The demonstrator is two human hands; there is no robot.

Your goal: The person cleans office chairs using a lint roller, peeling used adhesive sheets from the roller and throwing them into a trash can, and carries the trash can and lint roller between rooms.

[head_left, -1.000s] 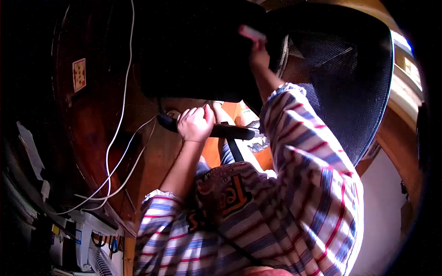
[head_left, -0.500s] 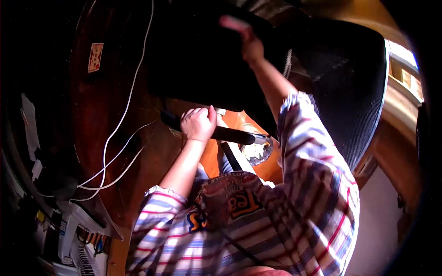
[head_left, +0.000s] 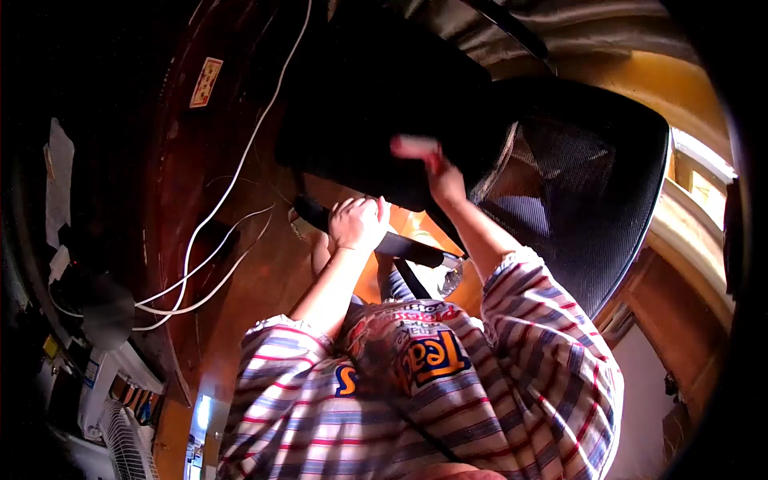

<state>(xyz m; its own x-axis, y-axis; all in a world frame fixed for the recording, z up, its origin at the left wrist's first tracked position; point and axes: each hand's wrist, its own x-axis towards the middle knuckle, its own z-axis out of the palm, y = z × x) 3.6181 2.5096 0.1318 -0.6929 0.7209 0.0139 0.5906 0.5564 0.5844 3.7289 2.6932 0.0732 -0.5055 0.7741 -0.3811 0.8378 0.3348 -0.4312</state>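
Pink and white, a blurred object [head_left: 416, 147] is clasped in your right hand [head_left: 446, 186] over the dark chair seat [head_left: 360, 112]; contact between them is unclear. Your left hand [head_left: 358, 224] grips the black armrest [head_left: 412, 250].

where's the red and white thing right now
In the head view, the red and white thing is in the right hand, over the black chair seat.

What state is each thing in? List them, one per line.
Left hand: curled over the armrest
Armrest: slanting in view
Right hand: closed on the red-and-white object
Red-and-white object: held, blurred
White cables: loose, uncoiled
Chair backrest: touched by neither hand
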